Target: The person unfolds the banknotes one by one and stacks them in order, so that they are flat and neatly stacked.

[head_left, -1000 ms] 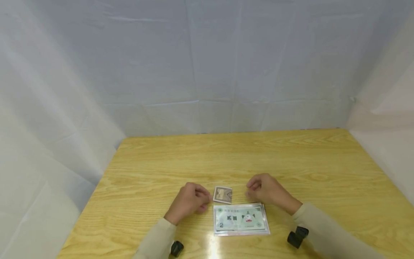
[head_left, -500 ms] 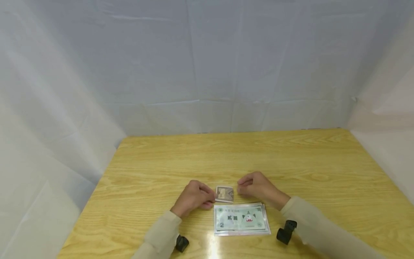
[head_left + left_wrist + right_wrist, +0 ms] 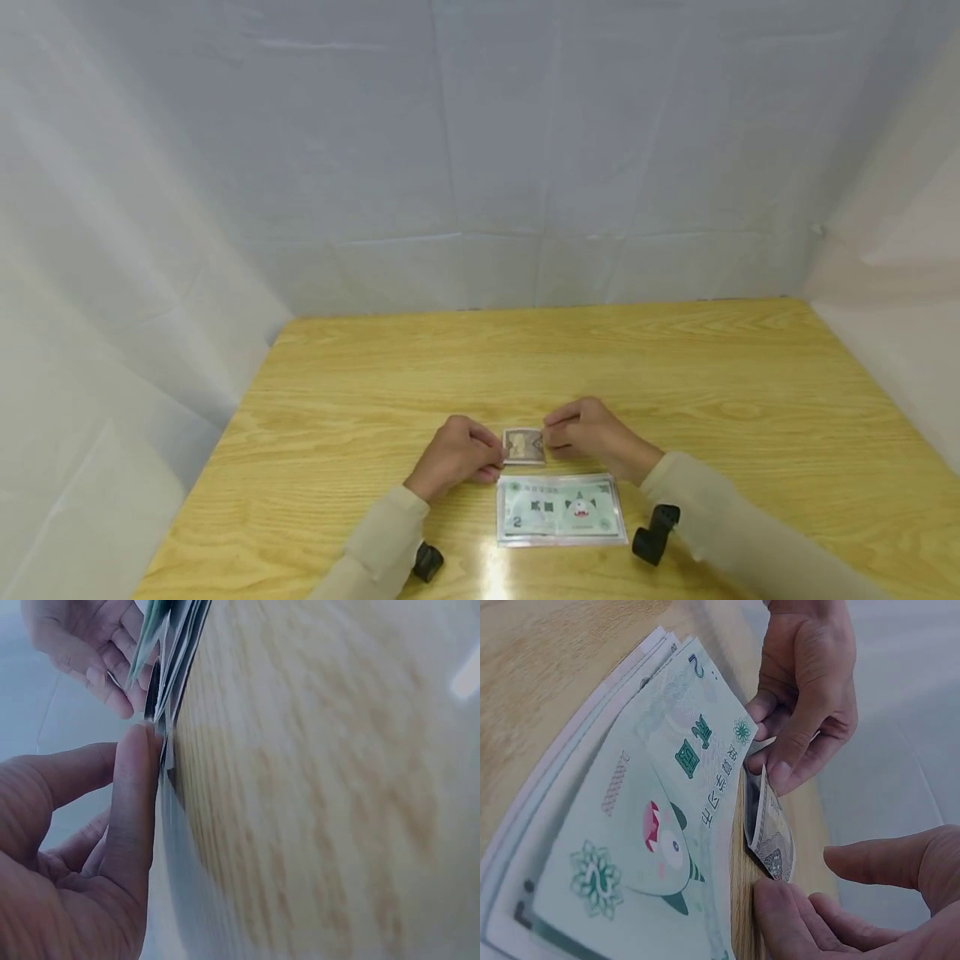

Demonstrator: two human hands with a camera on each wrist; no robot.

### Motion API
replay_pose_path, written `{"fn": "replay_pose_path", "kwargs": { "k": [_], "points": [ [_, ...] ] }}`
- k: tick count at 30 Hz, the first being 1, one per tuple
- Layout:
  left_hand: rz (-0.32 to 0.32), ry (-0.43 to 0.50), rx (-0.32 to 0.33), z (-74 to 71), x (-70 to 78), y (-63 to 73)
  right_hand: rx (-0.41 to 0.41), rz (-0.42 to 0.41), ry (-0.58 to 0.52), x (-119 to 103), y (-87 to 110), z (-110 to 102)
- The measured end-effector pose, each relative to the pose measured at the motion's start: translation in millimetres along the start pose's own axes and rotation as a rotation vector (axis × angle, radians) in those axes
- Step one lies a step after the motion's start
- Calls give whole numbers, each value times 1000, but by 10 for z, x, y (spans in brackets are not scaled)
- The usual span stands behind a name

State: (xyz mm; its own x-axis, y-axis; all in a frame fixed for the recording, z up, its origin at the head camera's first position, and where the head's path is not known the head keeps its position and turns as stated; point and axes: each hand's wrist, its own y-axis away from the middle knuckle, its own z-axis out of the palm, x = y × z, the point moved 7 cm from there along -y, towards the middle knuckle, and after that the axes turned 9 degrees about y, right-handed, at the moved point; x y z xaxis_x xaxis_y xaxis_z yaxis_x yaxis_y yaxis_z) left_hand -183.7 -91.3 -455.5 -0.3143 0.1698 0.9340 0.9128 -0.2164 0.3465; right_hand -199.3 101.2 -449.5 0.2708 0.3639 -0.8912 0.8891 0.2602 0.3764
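Note:
A small folded brown banknote (image 3: pixel 523 447) lies on the table just beyond a stack of green play banknotes (image 3: pixel 561 510), whose top one shows a 2 and a cartoon monster. My left hand (image 3: pixel 459 452) pinches the folded note's left end between thumb and fingers, seen in the right wrist view. At its right end, the fingertips of my right hand (image 3: pixel 596 437) touch the edge, while the thumb (image 3: pixel 877 859) stands apart from the paper. The brown note (image 3: pixel 772 832) bows up slightly, its layers parted. In the left wrist view, the left thumb (image 3: pixel 135 772) meets the paper edges.
The wooden table (image 3: pixel 360 375) extends around the notes on all sides. White sheeting (image 3: pixel 480 167) hangs behind it and along both sides. Dark wrist cameras (image 3: pixel 656 533) sit on the beige sleeves.
Both hands have closed in on the brown note from either side. It has shifted slightly right and away from me. The green stack has barely moved.

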Motion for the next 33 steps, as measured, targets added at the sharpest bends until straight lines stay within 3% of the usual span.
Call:
{"fn": "replay_pose_path", "kwargs": {
  "k": [12, 21, 28, 33],
  "points": [
    [39, 17, 10, 15, 63, 23, 63, 19, -116, -6, -59, -53],
    [85, 49, 31, 67, 184, 50, 94, 12, -91, -58, -46, -122],
    [185, 46, 53, 45, 304, 102, 102, -14, -93, -135, -13, -214],
    [194, 143, 37, 34, 341, 143, 82, -44, -112, -219, 49, -239]
  ]
}}
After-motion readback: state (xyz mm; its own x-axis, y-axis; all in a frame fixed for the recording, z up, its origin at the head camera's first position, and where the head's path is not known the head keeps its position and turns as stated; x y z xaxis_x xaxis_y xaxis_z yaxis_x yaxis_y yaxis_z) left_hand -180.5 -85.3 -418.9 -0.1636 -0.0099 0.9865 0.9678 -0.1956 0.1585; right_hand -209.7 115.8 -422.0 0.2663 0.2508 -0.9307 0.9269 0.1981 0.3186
